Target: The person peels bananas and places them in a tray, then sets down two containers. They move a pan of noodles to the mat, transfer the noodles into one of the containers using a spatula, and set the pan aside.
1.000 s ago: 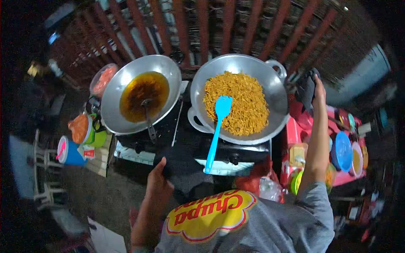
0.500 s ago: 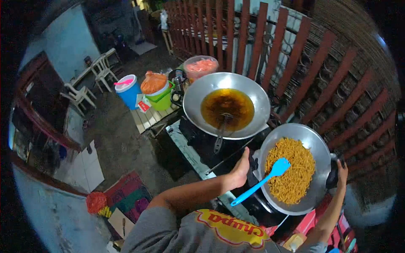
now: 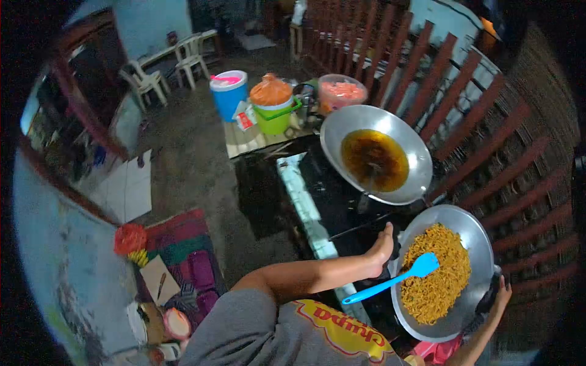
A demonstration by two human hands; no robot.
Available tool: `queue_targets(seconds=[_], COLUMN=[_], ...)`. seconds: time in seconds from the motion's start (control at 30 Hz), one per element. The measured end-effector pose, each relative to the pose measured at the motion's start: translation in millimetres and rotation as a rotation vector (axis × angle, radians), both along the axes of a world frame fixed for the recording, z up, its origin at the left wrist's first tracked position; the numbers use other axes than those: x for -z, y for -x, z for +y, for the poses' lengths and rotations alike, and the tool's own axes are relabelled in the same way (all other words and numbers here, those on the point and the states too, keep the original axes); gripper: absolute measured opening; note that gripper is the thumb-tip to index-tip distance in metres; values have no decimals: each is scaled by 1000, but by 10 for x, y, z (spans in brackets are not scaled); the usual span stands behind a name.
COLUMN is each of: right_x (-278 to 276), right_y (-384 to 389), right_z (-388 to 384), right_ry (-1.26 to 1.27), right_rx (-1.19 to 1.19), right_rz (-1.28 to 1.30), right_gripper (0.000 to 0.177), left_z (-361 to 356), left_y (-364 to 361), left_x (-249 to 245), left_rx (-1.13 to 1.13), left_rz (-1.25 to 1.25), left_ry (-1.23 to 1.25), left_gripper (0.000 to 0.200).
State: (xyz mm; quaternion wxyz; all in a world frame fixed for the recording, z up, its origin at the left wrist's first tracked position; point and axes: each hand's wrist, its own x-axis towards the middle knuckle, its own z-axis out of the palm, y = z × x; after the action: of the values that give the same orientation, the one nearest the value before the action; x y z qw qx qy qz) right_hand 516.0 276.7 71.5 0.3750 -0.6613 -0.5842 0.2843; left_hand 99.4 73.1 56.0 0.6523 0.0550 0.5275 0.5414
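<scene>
I see L hand point(image 3: 379, 253), R hand point(image 3: 503, 295) at opp. sides of noodle wok point(image 3: 456, 220), R fingers around dark cloth point(image 3: 486, 299), L fingers hidden, can't tell grip, blue spatula point(image 3: 390, 284) across noodles point(image 3: 436, 293)

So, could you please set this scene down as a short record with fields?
Left hand: at the noodle wok, left side, grip unclear
Right hand: at its opposite side, grip unclear
Contents: noodles
Blue spatula: lying across noodles and rim
Second wok: holds brown liquid
Beyond: pink-filled tub, green bucket, blue container
</scene>
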Motion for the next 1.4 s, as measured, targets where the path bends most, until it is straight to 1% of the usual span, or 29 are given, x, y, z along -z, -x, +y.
queue_targets(seconds=[0.03, 0.17, 0.23, 0.27, 0.3, 0.33, 0.37, 0.4, 0.43, 0.5, 0.6, 0.67, 0.7, 0.73, 0.77, 0.8, 0.83, 0.9, 0.97, 1.03, 1.07, 1.1, 1.17, 1.2, 1.23, 1.27, 1.33, 1.37, 1.4], right_x=[61, -416, -416, -469, -533, -589, -530, -622, -696, -875, -831, -899, -970, -1029, -934, -1062, -1167, -931, -656, -302, -138, -50, 857, 993, 1086, 1133, 1471, 1590, 1628], right_y=[-218, 44, -91, -40, 6, 142, 257, 423, 592, 950, 1031, 1391, 1538, 1702, 1870, 1961, 2042, 2500, 2751, 3310, 3591, 4049, 4639, 4561, 4382, 4241, 4232, 4192, 4141], right_z=[145, 105, 446, 571, 693, 749, 851, 890, 945, 1051, 1546, 1498, 1312, 1277, 1667, 1406, 1042, 755, 661, 490, 385, -142, -303, -364, -463, -518, -962, -1173, -1450], right_ry=[19, 51, 24, 25, 25, 23, 56, 29, 3, 32, -225, -158, -87, -204, -264, -205, -82, 40, 45, 69, 80, -243, 494, 432, 369, 87, -317, -314, 128], right_rx=[-153, -149, -252, -288, -269, -262, -380, -469, -564, -707, -1005, -1017, -996, -1018, -1151, -1245, -1208, -1334, -1509, -1558, -1583, -1561, -1882, -1862, -1843, -1934, -2052, -2065, -2023], right_rz=[36, -27, -118, -126, -196, -256, -145, -150, -165, -27, -181, -164, -144, -214, -271, -89, -126, -93, -90, -145, -173, -401, -11, -96, -177, -297, -509, -523, -539], right_gripper=[67, 57, 64, 64, 68, 72, 78, 78, 79, 74, 55, 52, 50, 49, 51, 55, 55, 54, 55, 53, 52, 51, 55, 55, 56, 46, 37, 37, 45], left_z=[2, -187, -345, -516, -761, -768, -754, -1116, -1122, -1342, -1385, -1425, -1484, -1555, -1653, -1478, -1501, -1711, -1667, -1463, -1747, -2123, -2275, -2063, -1810, -1556, -1501, -1486, -1469], left_y=[4, 149, 134, 139, 102, 2, -161, -344, -495, -936, -1321, -1597, -1673, -1900, -2107, -2192, -2297, -2445, -2833, -3232, -2918, -2608, -2602, -3011, -3373, -3734, -3899, -4000, -4076], left_x=[15, 59, 77, -72, -384, -158, 60, -542, -342, -700, -653, -682, -797, -928, -1193, -747, -726, -636, -510, 65, -21, -108, 518, 1053, 1266, 1477, 1712, 1818, 1895], left_rx=[-37, -97, -131, -165, -254, -298, -352, -478, -569, -732, -938, -1070, -1071, -1127, -1176, -1275, -1332, -1416, -1517, -1572, -1601, -1579, -1672, -1796, -1863, -1919, -2043, -2054, -2099], left_rz=[-33, -67, -130, -237, -172, -194, -198, -312, -280, -340, -113, 19, 64, 75, 80, 117, 31, 46, -101, -8, -166, -352, -583, -593, -583, -579, -582, -598, -694], left_ry=[61, -13, -67, -102, -64, -137, -201, -206, -239, -340, -176, -55, -71, -20, 28, 25, -113, 99, 131, -41, 100, 236, 472, 189, 46, -105, 31, 33, 9], left_gripper=[66, 62, 56, 51, 47, 43, 41, 37, 37, 40, 61, 72, 75, 75, 76, 74, 76, 78, 83, 91, 91, 92, 55, 67, 74, 81, 78, 78, 72])
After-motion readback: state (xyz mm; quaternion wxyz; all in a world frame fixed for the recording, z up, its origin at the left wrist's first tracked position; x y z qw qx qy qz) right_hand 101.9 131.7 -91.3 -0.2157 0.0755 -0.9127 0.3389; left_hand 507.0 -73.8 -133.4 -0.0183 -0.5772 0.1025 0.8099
